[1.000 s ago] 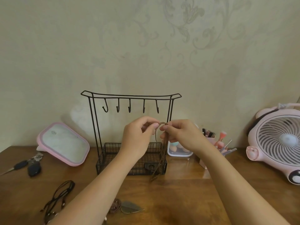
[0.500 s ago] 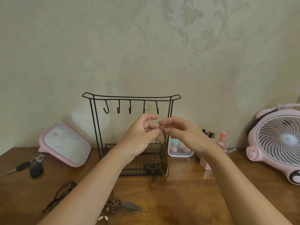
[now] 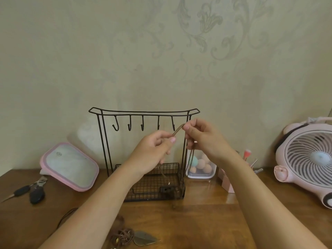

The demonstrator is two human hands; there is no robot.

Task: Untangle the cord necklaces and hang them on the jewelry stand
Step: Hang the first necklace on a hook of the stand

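A black wire jewelry stand (image 3: 143, 112) with several bare hooks and a mesh basket base stands against the wall. Both hands pinch a brown cord necklace (image 3: 178, 131) in front of the stand's right side, just below the rightmost hook. My left hand (image 3: 154, 151) grips the lower end of the taut stretch, my right hand (image 3: 203, 139) the upper end. Cord strands hang down from both hands to a dark pendant (image 3: 168, 189) at the basket. A brown necklace with a metal leaf (image 3: 142, 239) lies on the table near me. A black cord (image 3: 67, 215) lies at left, partly hidden by my forearm.
A pink-rimmed mirror (image 3: 70, 166) leans left of the stand, with keys (image 3: 30, 190) beside it. Right of the stand are a clear box of makeup sponges (image 3: 201, 166), a pink brush holder (image 3: 227, 184) and a pink fan (image 3: 309, 162). The wall is close behind.
My hands have moved apart, pulling a short stretch of the brown cord taut. My right hand has risen toward the rightmost hook. The view has shifted slightly.
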